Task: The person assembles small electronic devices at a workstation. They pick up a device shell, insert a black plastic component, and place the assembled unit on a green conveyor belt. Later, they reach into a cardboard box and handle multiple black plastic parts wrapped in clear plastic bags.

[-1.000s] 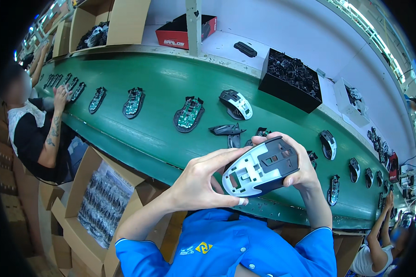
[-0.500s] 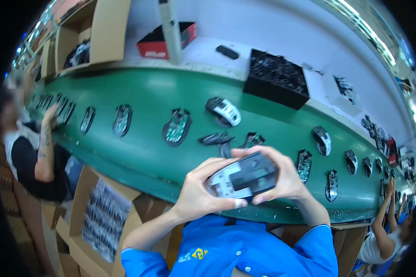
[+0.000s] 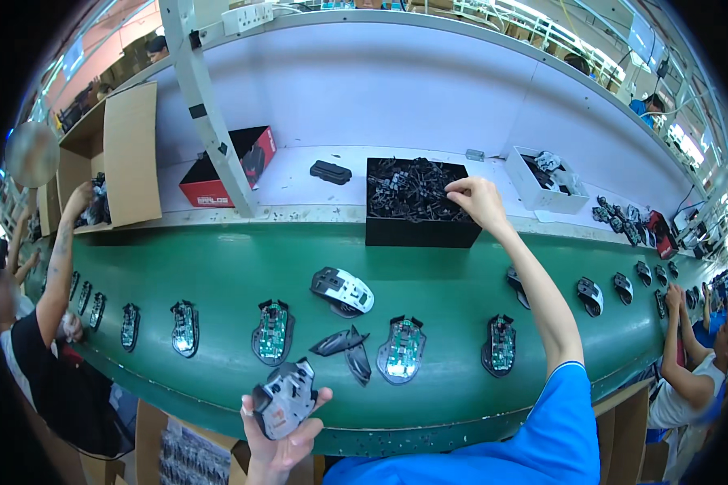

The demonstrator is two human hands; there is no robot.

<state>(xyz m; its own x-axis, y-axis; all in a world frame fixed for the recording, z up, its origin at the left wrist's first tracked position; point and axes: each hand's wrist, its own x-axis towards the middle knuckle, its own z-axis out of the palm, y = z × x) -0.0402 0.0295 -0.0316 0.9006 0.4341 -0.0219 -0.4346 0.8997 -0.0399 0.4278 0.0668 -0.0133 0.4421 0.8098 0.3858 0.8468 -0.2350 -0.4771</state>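
My left hand [image 3: 277, 449] is closed around a grey and black computer mouse shell [image 3: 285, 399], held up over the near edge of the green bench. My right hand [image 3: 479, 204] reaches far out to the right side of a black box [image 3: 421, 234] full of small black plastic parts [image 3: 412, 190]. Its fingertips are pinched together above the parts; whether anything sits between them is too small to make out. Open mouse bases with green circuit boards [image 3: 402, 352] stand on the bench before me. Two dark curved side pieces [image 3: 349, 349] and a white-and-black mouse [image 3: 343, 291] lie between them.
A row of mouse bases and mice runs along the green bench [image 3: 218, 263]. On the back shelf are a red box [image 3: 206, 192], a black part [image 3: 331, 171] and a white box [image 3: 534, 187]. A metal post [image 3: 206, 113] rises at left. Co-workers sit at both ends.
My right hand has let go of the mouse shell and moved forward to the black box. The left hand keeps the shell, now lower left and turned. The view has tilted up.
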